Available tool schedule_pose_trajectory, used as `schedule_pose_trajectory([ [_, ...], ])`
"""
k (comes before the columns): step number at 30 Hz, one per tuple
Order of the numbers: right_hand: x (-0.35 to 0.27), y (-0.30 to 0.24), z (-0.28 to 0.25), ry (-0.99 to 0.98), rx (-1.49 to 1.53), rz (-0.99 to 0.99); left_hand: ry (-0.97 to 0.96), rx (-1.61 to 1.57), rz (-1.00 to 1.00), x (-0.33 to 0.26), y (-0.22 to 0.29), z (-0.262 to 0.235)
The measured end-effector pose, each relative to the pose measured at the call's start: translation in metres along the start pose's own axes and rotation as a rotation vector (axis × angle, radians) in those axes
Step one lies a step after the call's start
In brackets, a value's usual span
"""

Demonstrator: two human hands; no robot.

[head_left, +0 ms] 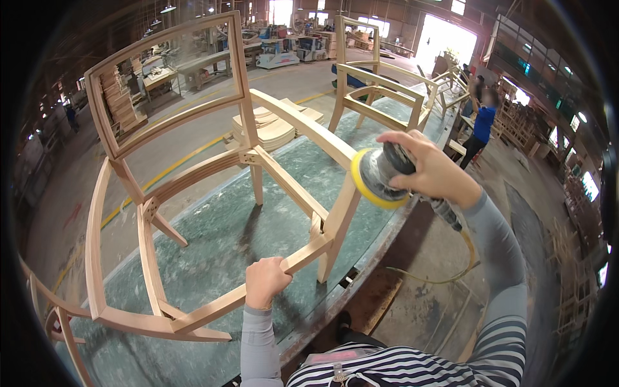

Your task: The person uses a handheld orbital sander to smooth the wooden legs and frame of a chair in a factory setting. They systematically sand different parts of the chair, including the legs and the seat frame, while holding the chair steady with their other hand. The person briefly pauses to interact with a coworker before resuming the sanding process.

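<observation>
A bare wooden armchair frame (284, 182) stands on a green-topped bench (219, 258) in front of me. My left hand (266, 282) is wrapped round its near seat rail. In my right hand (431, 164) is a round orbital sander (380, 174) with a yellow-edged pad, gripped over its dark top. The pad is tilted against or very close to the outer side of the chair's front leg, just below the armrest (309, 126); exact contact cannot be made out. An air hose (465, 258) hangs from the sander and loops down beside the bench.
Another chair frame (380, 71) stands farther along the bench, with more frames beyond. Part of a wooden frame (55, 303) shows at lower left. Curved wooden panels (277, 122) are stacked behind the bench. A person in blue (482, 122) stands at the far right.
</observation>
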State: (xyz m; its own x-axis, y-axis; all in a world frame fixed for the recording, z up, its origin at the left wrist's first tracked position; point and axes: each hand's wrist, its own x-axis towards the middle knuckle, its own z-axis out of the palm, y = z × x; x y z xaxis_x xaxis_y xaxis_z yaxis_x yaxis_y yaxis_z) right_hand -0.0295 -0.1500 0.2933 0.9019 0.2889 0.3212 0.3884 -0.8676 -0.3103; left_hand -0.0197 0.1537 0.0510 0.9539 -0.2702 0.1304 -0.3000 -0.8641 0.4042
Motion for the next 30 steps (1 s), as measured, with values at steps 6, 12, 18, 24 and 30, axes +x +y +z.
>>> schedule_pose_trajectory([
  [6, -0.027, -0.001, -0.005, -0.036, -0.024, 0.045, 0.038, -0.013, -0.015, -0.002, -0.002, -0.003],
  [12, -0.009, -0.001, 0.008, 0.091, -0.023, -0.018, 0.007, 0.005, 0.018, 0.000, 0.001, 0.000],
  [18, -0.046, -0.001, 0.023, 0.133, 0.006, -0.031, 0.019, -0.003, 0.007, -0.001, -0.004, 0.000],
  [24, -0.030, 0.003, 0.032, 0.238, 0.019, -0.001, 0.017, 0.006, 0.032, 0.001, -0.001, 0.002],
  [30, -0.056, 0.012, 0.048, 0.249, 0.083, 0.052, -0.007, -0.009, -0.004, -0.001, -0.002, -0.003],
])
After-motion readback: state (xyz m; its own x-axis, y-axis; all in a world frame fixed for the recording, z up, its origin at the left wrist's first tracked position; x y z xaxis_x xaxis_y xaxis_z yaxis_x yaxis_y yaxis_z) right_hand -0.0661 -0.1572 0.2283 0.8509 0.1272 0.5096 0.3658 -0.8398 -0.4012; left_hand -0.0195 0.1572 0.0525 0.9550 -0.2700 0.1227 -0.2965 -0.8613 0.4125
